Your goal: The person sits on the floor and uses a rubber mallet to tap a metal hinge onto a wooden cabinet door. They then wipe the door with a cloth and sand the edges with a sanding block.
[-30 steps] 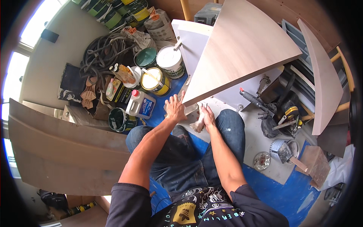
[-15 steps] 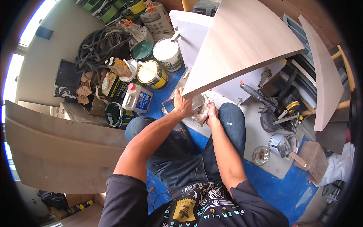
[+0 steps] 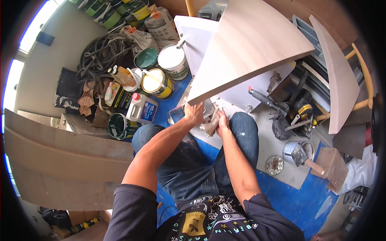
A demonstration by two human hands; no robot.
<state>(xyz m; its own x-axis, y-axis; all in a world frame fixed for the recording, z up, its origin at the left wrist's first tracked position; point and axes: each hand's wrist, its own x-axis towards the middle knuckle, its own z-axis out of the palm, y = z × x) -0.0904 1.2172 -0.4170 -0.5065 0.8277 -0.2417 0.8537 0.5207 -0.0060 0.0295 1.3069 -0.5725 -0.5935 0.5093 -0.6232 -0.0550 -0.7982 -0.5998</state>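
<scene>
From the head camera I look down on a crowded workshop floor: a white plastic jug (image 3: 142, 108) with a red cap and a blue label lies just left of my knee, a dark green tin (image 3: 119, 126) beside it, and above them an open yellow-walled paint can (image 3: 157, 84), a white bucket (image 3: 173, 61) and a teal-lidded tub (image 3: 146, 58). Rolls with green and yellow wrappers (image 3: 120, 10) line the top edge, near a coil of dark hose (image 3: 101, 52).

My left hand (image 3: 195, 112) presses against the lower corner of a pale curved wooden panel (image 3: 249, 44) — fingers spread and flat on its edge, not wrapped round it. My right hand (image 3: 221, 120) sits just below that corner, fingers closed on a grubby cloth (image 3: 210, 127). The panel tilts up and away from both hands, over a white board (image 3: 197, 34).
</scene>
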